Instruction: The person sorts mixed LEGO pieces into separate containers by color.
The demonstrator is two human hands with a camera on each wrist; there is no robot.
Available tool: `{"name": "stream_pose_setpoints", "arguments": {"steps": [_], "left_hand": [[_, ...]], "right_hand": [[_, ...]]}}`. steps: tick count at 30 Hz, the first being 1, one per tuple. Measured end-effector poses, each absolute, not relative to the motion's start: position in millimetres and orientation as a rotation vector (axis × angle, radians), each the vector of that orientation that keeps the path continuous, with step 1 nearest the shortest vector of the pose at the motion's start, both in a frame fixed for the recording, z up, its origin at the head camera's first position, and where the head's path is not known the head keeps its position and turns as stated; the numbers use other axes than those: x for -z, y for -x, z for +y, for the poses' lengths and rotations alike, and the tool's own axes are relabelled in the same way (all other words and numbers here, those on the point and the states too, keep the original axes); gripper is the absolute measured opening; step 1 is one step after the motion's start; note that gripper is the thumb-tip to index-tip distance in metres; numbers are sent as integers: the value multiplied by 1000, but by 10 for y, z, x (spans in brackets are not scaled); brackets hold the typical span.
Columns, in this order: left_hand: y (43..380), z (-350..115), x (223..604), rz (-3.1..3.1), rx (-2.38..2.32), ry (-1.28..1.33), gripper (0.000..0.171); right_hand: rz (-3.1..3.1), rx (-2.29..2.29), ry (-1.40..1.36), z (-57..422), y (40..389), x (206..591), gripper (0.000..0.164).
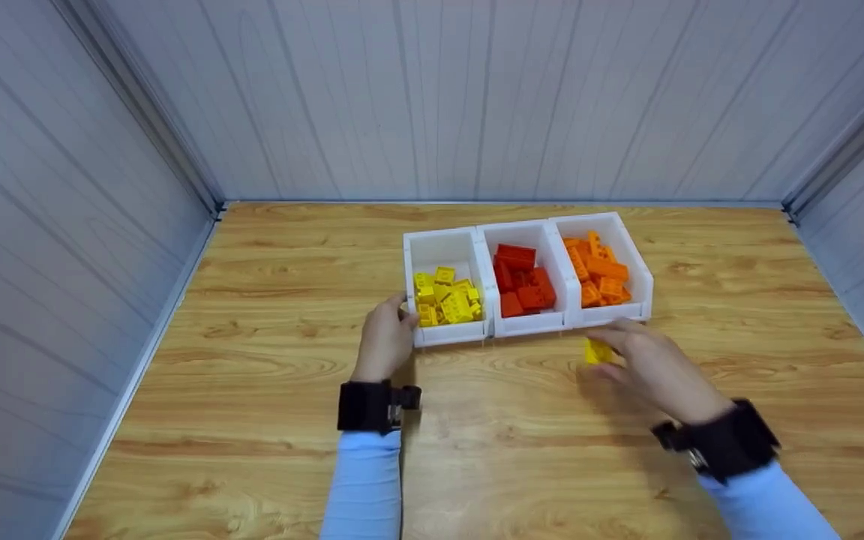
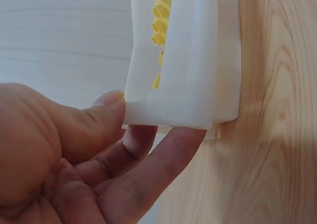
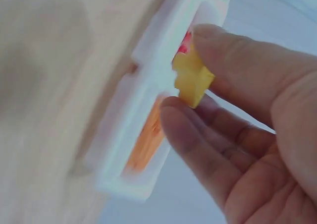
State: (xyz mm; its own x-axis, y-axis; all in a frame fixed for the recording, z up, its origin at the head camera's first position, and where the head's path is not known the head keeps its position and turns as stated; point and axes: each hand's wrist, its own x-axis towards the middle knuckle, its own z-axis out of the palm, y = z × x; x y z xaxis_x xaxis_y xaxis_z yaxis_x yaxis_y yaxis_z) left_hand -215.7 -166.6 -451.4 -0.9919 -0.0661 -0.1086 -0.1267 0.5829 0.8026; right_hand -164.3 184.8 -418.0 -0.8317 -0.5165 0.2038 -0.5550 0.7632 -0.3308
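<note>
My right hand [image 1: 657, 367] pinches a yellow toy brick [image 3: 194, 80] between thumb and fingertips, in front of the right end of a row of three joined white bins. At the row's left end, my left hand [image 1: 385, 339] grips the side of the white bin [image 2: 190, 60] that holds several yellow bricks [image 1: 456, 306], thumb on one face and fingers against another in the left wrist view. Red bricks [image 1: 529, 291] lie in the middle bin, and orange bricks [image 1: 610, 289] fill part of the right one.
The bins stand on a wood-grain table [image 1: 282, 337]. Pale panel walls [image 1: 439, 97] enclose it at the back, left and right. Each wrist wears a black strap with a small camera [image 1: 732, 442].
</note>
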Motion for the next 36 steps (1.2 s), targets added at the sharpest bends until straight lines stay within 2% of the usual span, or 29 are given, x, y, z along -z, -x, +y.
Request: {"name": "stream_pose_setpoints", "arguments": {"steps": [11,19,28,36], "left_hand": [[2158,-1678,4490,2719,-1416,207,44],[2157,-1656,4483,2739,-1404,154,45],[2161,-1658,4483,2763,-1371,134,43],[2164,-1660,4488,2744,-1355,203,44]], "right_hand": [[-2844,-635,-1112,798,2321,3827,42],[-2971,-547,-1153,313,2582,3861,42],[-3024,-460,-1179,123,2671,4034,43],[-2819,-597,-1168,363,2544,3988,38]]}}
